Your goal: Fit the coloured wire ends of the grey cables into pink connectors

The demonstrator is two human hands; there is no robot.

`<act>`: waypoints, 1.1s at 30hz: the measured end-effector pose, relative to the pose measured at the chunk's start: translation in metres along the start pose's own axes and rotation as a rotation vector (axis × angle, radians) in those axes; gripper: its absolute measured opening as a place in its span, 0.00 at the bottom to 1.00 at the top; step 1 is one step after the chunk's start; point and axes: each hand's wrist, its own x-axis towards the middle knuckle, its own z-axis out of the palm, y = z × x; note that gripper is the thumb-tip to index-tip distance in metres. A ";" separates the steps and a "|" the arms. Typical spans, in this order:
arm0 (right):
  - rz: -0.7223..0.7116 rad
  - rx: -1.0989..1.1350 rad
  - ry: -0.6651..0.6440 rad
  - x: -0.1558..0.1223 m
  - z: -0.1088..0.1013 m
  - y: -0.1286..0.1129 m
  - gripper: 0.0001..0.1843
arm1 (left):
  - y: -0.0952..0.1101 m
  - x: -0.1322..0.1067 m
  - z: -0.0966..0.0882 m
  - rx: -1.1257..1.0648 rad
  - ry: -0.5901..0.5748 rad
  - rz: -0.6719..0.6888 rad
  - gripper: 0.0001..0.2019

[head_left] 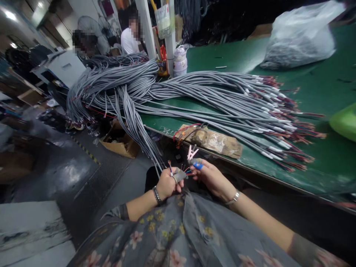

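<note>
My left hand (170, 182) is closed around the end of a cable in front of my lap, with grey covering on its thumb. Thin coloured wires (189, 172), red and blue among them, fan out from it toward my right hand (207, 174). That hand is pinched at the wire tips, with a blue wrap on one finger. Just beyond its fingertips stands a pink clothespin (191, 152); I cannot tell whether the hand touches it. Grey cables (133, 115) hang from the table's edge down to my left hand.
On the green table (314, 178) lies a big bundle of grey cables (217, 92) with stripped ends at the right. A taped wooden block (217, 142) sits at the near edge. Farther off are a plastic bag (300, 40), a lilac container (180, 61) and two people. A cardboard box (122, 144) stands below.
</note>
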 end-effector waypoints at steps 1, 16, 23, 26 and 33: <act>0.028 -0.034 -0.029 -0.001 -0.001 0.000 0.21 | 0.000 0.000 0.000 -0.006 0.005 0.003 0.23; 0.047 0.079 -0.261 0.006 -0.003 0.015 0.19 | 0.000 0.003 -0.001 -0.249 -0.116 -0.027 0.22; -0.014 0.148 -0.289 0.007 0.005 0.021 0.18 | -0.001 0.005 -0.003 -0.305 -0.192 -0.093 0.22; -0.102 0.132 -0.208 0.009 0.005 0.020 0.17 | -0.002 0.005 -0.003 -0.288 -0.138 -0.087 0.22; 0.038 0.076 -0.139 0.004 -0.005 0.006 0.20 | -0.002 -0.002 -0.001 -0.083 0.006 0.018 0.21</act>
